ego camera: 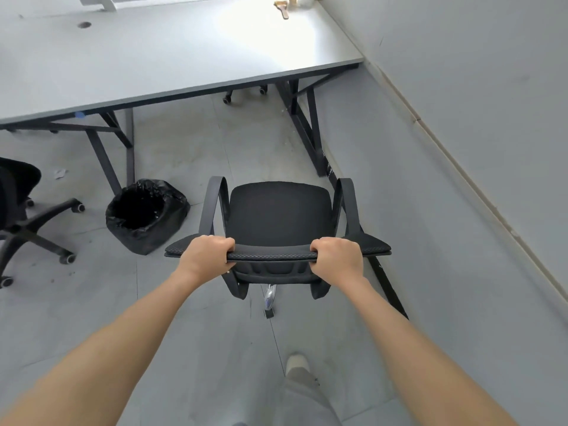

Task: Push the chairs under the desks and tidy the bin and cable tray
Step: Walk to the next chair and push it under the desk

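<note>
Currently, both hands, left [205, 255] and right [335, 256], grip the top edge of the chair [278, 222] backrest, which stands short of the tabletop [153, 63] at 12 o'clock; the next move likely requires a straight push, clearing the bin [144, 215] at 10 o'clock.

Chair [278, 219] before the desk [153, 56], bin [144, 213] just left of it, second chair [18, 207] far left, wall [476, 72] on right
</note>
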`<state>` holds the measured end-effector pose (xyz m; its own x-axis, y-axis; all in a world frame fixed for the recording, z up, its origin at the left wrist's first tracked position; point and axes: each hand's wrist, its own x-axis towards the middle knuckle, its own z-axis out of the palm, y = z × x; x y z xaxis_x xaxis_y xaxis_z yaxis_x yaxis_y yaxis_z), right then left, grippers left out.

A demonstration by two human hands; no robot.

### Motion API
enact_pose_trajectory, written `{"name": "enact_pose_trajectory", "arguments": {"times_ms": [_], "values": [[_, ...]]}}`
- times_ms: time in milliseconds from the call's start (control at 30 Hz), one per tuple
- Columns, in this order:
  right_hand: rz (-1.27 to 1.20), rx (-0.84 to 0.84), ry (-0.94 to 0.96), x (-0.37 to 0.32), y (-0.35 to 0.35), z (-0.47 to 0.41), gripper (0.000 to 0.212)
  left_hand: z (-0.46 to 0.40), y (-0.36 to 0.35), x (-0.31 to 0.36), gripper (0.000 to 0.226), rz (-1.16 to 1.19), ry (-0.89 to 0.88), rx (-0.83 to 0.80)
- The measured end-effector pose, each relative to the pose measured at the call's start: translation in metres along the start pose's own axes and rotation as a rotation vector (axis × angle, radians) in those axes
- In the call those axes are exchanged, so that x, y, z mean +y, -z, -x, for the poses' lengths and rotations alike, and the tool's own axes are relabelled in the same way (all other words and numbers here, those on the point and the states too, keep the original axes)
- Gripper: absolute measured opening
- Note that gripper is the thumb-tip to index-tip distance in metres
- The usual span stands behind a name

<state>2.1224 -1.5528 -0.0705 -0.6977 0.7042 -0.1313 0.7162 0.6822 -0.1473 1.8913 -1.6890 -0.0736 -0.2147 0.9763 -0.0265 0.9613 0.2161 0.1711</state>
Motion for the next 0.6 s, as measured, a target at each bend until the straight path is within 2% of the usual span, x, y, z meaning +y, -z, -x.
{"name": "enact_pose_trajectory", "arguments": {"times_ms": [167,400,600], "values": [[-0.026,-0.001,0.018,-0.006,0.008,-0.081,0.021,-0.068,0.010,-0.050,0.025,-0.039,-0.046,-0.024],[-0.023,0.029,-0.024,-0.024,0.022,-0.213,0.022,-0.183,0.025,-0.138,0.025,-0.036,-0.094,0.014],[-0.021,0.038,-0.098,-0.044,0.034,-0.311,0.018,-0.273,0.042,-0.207,0.022,-0.031,-0.144,-0.016]]}}
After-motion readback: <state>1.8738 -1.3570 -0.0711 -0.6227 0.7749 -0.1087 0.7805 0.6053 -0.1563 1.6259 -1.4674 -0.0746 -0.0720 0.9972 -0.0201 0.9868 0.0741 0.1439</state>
